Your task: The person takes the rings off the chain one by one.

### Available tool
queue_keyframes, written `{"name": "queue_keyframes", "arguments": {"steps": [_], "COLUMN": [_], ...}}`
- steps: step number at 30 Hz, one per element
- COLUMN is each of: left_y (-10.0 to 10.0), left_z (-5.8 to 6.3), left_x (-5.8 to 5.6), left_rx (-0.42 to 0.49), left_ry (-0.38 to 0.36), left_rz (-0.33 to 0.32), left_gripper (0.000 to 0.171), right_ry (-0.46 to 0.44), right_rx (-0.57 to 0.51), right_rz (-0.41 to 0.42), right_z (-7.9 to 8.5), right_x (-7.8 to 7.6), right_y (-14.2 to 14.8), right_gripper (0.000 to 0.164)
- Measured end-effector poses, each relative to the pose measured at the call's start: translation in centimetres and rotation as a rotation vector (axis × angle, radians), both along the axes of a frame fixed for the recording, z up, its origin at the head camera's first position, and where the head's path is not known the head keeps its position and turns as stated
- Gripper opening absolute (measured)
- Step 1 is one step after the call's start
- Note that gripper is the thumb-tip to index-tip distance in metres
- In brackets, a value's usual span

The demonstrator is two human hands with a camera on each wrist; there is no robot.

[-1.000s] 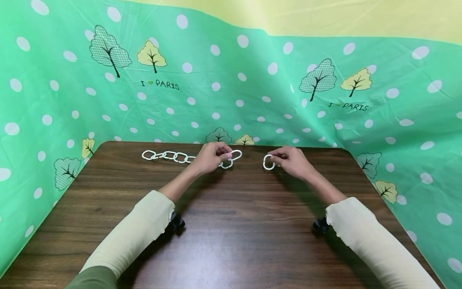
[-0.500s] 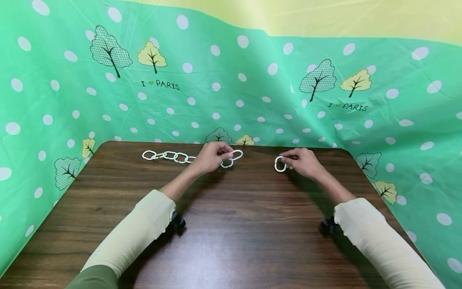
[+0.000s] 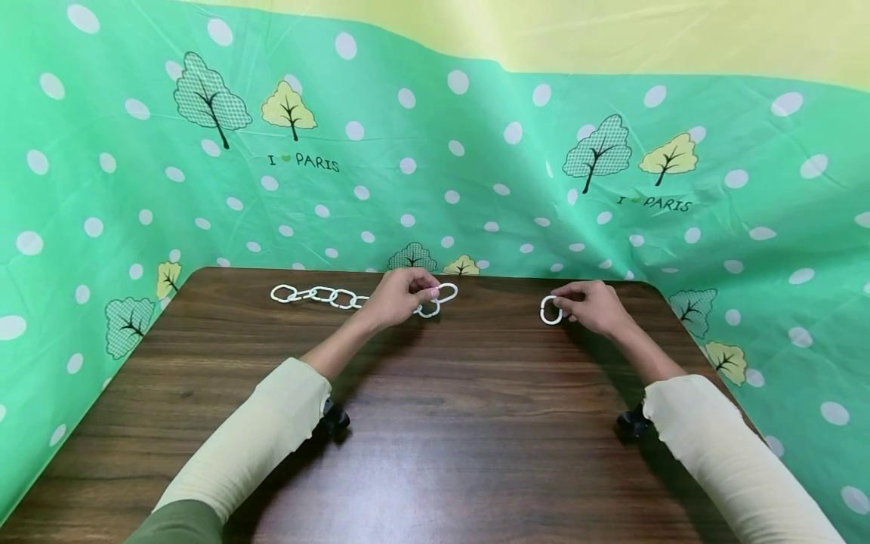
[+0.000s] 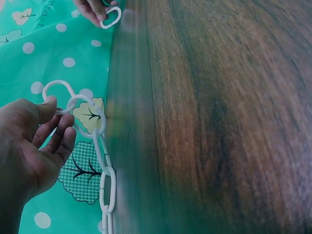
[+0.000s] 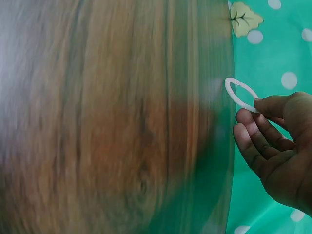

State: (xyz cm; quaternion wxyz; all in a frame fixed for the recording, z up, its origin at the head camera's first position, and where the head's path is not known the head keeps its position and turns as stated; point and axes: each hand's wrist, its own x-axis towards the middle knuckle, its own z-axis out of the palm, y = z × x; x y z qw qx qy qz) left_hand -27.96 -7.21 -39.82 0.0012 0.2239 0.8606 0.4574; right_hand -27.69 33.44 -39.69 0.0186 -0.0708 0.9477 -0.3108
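With the middle of the brown wooden table (image 3: 435, 423) taken as the centre of a clock in the head view, a chain (image 4: 113, 187) of white links is laid out near the far edge, from about 10 o'clock round to 12. Its end link (image 4: 58, 81) is pinched between thumb and fingertips by the left hand (image 3: 397, 297), just short of 12 o'clock, with most of the loop left showing. At about 2 o'clock, 1 loose link (image 5: 234, 98) is held by the right hand (image 3: 591, 306), its rim pinched between thumb and fingers and its 6 to 11 o'clock side left uncovered. The 2 grips are narrowed to about a rim's thickness; how firmly they are pressed cannot be told. The 2 links are kept well apart.

The links are judged to be light, stiff plastic, smooth enough to be twisted out of a careless pinch and not easily broken. A small break seems to be shown in the loose link's rim, so it is best taken by the long side opposite. Behind, a green dotted cloth (image 3: 435, 181) is hung.
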Motion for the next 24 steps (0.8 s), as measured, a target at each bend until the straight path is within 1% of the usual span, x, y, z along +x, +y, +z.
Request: {"name": "queue_keyframes", "arguments": {"steps": [9,15,20,24], "left_y": [0.1,0.1,0.1,0.1], "left_z": [-0.2,-0.2,-0.3,-0.4], "left_x": [-0.1,-0.2,-0.1,-0.2], "left_rx": [0.0,-0.005,0.004,0.007], "left_ry": [0.004,0.006,0.002,-0.001], "left_rz": [0.0,-0.002,-0.005,-0.006], "left_gripper": [0.019,0.02,0.019,0.019], "right_ry": [-0.026,-0.039,-0.03,-0.043], "right_rx": [-0.008,0.02,0.058,0.084], "right_rz": [-0.029,-0.055,-0.111,-0.167], "right_z": [-0.7,-1.0,-1.1,-1.0], "right_x": [-0.1,-0.2,-0.1,0.1], "right_y": [2.3,3.9,5.1,6.0], "right_gripper": [0.033,0.035,0.035,0.034]}}
